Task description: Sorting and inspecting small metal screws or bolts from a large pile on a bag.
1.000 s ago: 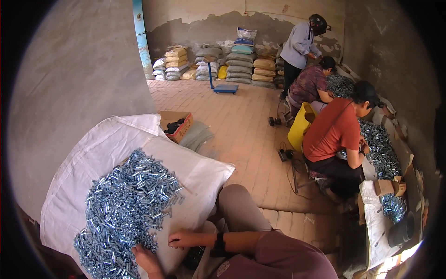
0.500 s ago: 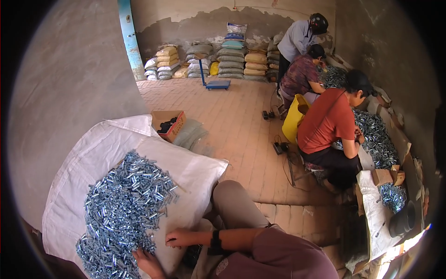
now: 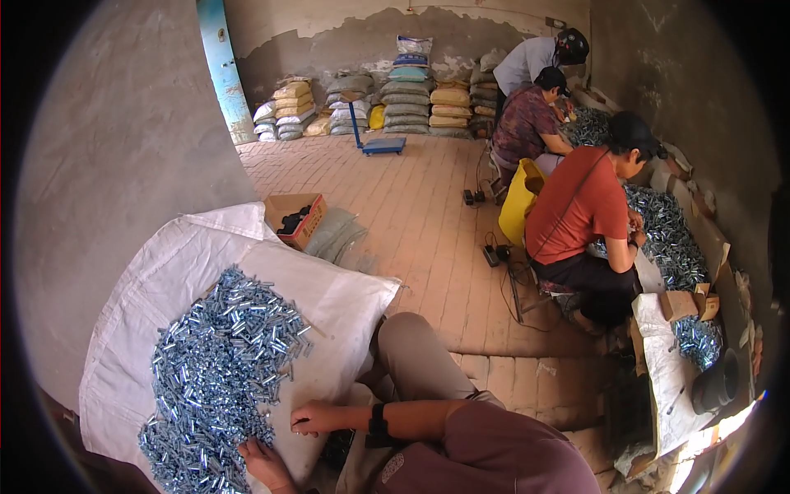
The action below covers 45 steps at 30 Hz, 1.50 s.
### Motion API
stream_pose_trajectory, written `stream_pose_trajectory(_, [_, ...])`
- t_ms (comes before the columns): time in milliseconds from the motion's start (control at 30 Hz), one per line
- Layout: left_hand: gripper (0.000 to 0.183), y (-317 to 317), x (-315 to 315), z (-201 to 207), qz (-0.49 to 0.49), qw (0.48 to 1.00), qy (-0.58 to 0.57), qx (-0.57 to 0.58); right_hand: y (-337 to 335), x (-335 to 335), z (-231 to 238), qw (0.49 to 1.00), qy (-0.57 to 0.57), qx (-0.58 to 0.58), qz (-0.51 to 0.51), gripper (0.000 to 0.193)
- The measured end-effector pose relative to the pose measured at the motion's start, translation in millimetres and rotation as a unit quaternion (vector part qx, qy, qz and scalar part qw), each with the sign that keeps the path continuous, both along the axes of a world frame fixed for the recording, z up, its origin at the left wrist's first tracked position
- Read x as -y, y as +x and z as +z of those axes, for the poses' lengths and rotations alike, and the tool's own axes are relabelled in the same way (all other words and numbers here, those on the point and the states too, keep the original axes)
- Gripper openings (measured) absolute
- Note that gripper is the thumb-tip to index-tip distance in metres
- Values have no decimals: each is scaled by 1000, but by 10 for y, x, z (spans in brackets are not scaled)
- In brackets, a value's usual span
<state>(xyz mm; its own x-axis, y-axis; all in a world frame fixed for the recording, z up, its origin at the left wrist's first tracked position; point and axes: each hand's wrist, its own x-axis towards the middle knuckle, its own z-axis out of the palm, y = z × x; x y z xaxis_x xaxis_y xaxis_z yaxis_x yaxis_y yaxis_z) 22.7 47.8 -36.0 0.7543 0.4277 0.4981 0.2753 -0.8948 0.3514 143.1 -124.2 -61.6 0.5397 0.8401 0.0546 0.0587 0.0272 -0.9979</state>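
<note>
A wide heap of small bluish-silver metal sleeves [image 3: 218,346] lies on a pale cloth sheet [image 3: 329,309] in front of me. Smaller metal pieces [image 3: 255,426] gather along the heap's near right edge. My left hand [image 3: 267,468] rests at that edge, fingers bent together against the pieces; whatever is between the fingertips is too small to name. Just right of it, over bare cloth, my right hand [image 3: 315,417] is closed in a pinch. A tiny dark bit shows at its fingertips, too small to identify.
Beyond the sheet stands an open cardboard box [image 3: 303,221] with dark items, beside a grey sack [image 3: 333,235]. Co-workers, one in a red shirt [image 3: 580,202], bend over metal parts [image 3: 666,235] on the right. A blue platform scale [image 3: 383,146] stands before stacked sacks [image 3: 406,107].
The view has shifted slightly. My hands keep nearly the same places at the heap's edge. The nearest co-worker's hands have moved a little.
</note>
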Motion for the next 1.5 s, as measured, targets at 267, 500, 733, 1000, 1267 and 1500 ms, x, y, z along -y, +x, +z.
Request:
stream_pose_trajectory(267, [14,-10,22,8,-10,1000,9,24,-21,62,82,1000,-8,1,10,21])
stream_pose_trajectory(500, [12,13,70,0,4,999,-35,21,-2,113,85,1000,7,-3,22,22])
stream_pose_trajectory(733, [11,12,-12,-10,-1,999,-10,37,-6,-3,67,1000,-9,-1,24,21])
stream_pose_trajectory(1000, [10,-44,-84,-128,1,999,53,-2,-30,41,-45,998,-24,-39,34,18])
stream_pose_trajectory(1267, [18,-64,93,-114,14,999,-39,10,-82,214,167,997,-73,-30,-18,14])
stream_pose_trajectory(1500, [19,-364,-99,-167,54,948,-194,247,-91,53,209,995,-86,-32,-27,17])
